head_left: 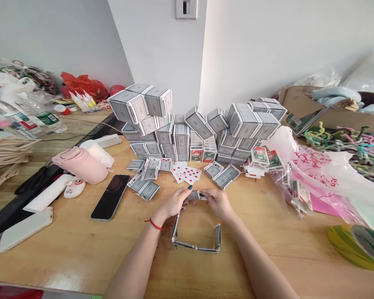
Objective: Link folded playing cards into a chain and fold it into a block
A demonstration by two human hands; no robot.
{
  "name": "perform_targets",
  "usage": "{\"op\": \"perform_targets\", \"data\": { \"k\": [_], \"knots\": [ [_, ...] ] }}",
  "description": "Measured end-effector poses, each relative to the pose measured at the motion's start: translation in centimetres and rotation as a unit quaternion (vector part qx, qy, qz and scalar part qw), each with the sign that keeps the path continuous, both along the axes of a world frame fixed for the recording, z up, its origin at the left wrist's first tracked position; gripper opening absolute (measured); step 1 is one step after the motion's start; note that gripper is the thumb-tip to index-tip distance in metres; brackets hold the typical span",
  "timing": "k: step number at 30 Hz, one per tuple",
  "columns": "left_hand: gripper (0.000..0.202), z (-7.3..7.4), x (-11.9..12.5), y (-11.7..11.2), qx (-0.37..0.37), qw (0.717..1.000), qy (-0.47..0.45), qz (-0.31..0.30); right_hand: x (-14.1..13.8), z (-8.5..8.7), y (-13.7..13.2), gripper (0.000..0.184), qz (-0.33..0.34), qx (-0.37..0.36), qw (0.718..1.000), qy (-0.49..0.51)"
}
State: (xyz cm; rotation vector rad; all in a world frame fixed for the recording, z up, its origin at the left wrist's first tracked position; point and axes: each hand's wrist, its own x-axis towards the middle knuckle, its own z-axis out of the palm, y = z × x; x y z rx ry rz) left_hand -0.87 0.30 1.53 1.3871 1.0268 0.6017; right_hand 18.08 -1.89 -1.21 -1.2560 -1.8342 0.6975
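While bent over a pale wooden table [81, 257], pinched a small folded grey-backed playing card [198, 195] between left hand [174, 203] and right hand [220, 203], fingertips of both closed narrowly on its ends, just above the tabletop and just beyond an open three-sided frame of folded cards [195, 246]. Wore a red string bracelet [154, 224] on the left wrist. Judged best handled with a light, even pinch near the creases, held level with the frame's open far side and square to its two upright walls, since looked thin and easily buckled. Had bare wood to left and right of the frame and toward the near table edge. Looked crowded farther out: a fan of red-pipped cards [187, 173] and loose grey card pieces just beyond the hands, a tall heap of grey card cubes [180, 137] against the white wall behind. Showed, well apart to the left, a black phone [110, 196] and a pink bottle [81, 165] on its side; to the right, a clear plastic bag with pink print [302, 170] and a green tape roll [361, 245] near the table's edge.
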Motion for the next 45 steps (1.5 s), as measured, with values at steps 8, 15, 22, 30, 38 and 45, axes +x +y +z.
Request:
{"op": "perform_targets", "data": {
  "k": [8,15,22,30,38,45],
  "knots": [
    [0.035,0.3,0.4,-0.1,0.011,1.0,0.019,0.002,-0.4,-0.1,-0.1,0.015,-0.023,-0.06,0.998,0.011],
    [0.035,0.1,0.5,-0.1,0.007,1.0,0.011,0.008,-0.8,0.3,-0.4,0.006,-0.004,-0.073,0.997,0.006],
    [0.035,1.2,0.7,-0.3,0.028,0.999,0.027,-0.003,-1.2,0.0,-0.4,0.004,-0.008,-0.071,0.997,0.004],
    [0.033,0.9,0.8,-0.4,0.022,1.0,0.015,0.01,-1.5,0.5,-0.4,0.006,0.011,-0.079,0.997,-0.008],
    [0.033,0.2,0.9,-0.2,-0.01,0.999,-0.023,0.036,-1.7,0.5,-0.3,0.018,0.01,-0.068,0.995,-0.076],
    [0.034,0.0,2.0,-0.3,-0.081,0.988,-0.113,0.064,-1.5,-0.7,0.2,0.014,-0.098,-0.029,0.995,0.001]
  ]
}}
